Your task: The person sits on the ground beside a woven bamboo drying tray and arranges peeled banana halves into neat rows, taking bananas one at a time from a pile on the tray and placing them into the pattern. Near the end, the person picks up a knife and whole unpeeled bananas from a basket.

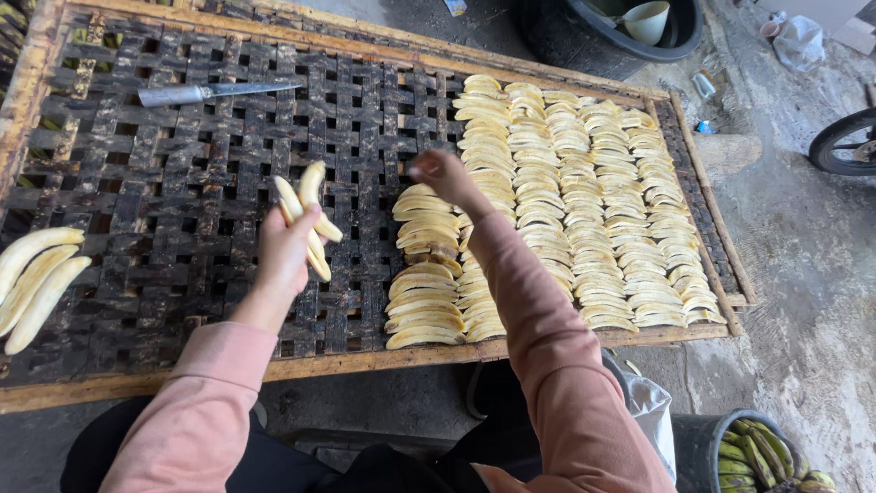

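**Banana slices, row on row**

Pink sleeves (557, 383) fill the bottom of the view, both arms stretched over a dark woven rack (164, 201) in a pale wooden frame, set above rough grey concrete. Left hand (285, 251), fingers clamped round a few peeled banana strips (310, 215), long and pale yellow, held upright over bare lattice. Right hand (443, 178) hovers above the laid slices (566, 201), blurred, so I cannot tell how its fingers sit. The slices lie overlapped in tight columns across the rack's right half. Three whole peeled bananas (36, 283) rest at the left edge. A knife (214, 92) lies up top. A bucket of green bananas (757, 452) stands at lower right.
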The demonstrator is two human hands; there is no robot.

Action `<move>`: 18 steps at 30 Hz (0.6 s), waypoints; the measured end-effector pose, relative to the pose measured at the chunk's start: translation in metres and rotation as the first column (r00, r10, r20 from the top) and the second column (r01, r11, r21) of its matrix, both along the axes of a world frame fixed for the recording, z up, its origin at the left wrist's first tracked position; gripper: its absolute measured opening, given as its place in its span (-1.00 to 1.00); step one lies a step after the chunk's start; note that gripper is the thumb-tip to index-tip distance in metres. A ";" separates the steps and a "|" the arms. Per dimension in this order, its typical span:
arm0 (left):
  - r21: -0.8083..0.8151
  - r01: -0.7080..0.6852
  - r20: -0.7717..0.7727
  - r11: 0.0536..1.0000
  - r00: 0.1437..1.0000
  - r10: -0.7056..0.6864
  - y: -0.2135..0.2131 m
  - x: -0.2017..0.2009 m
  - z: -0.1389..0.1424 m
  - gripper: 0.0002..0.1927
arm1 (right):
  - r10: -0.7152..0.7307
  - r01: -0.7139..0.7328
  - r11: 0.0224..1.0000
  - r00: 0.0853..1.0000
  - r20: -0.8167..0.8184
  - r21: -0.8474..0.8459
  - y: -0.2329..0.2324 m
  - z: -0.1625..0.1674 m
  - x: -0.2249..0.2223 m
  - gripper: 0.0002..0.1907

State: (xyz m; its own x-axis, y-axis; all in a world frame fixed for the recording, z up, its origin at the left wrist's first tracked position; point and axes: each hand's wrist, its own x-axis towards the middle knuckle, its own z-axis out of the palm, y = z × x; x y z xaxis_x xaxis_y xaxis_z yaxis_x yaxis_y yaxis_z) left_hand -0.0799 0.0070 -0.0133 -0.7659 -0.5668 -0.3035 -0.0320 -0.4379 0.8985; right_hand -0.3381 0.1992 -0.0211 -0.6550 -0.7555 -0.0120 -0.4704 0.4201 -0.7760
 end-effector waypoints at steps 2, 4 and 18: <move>-0.128 0.039 0.015 0.991 0.999 -0.037 0.013 -0.003 -0.009 -0.84 | 0.050 0.012 0.994 0.842 0.537 -0.112 -0.009 0.008 0.036 -0.61; -0.257 0.103 0.139 0.961 0.988 -0.068 0.024 -0.005 -0.019 -0.84 | 0.160 -0.012 0.979 0.663 0.731 -0.204 -0.031 0.007 0.070 -0.60; 0.517 0.092 -0.181 0.851 0.983 0.004 0.014 -0.014 -0.037 -0.76 | 0.615 -0.034 0.765 0.335 0.714 -0.643 -0.043 0.000 0.075 -0.51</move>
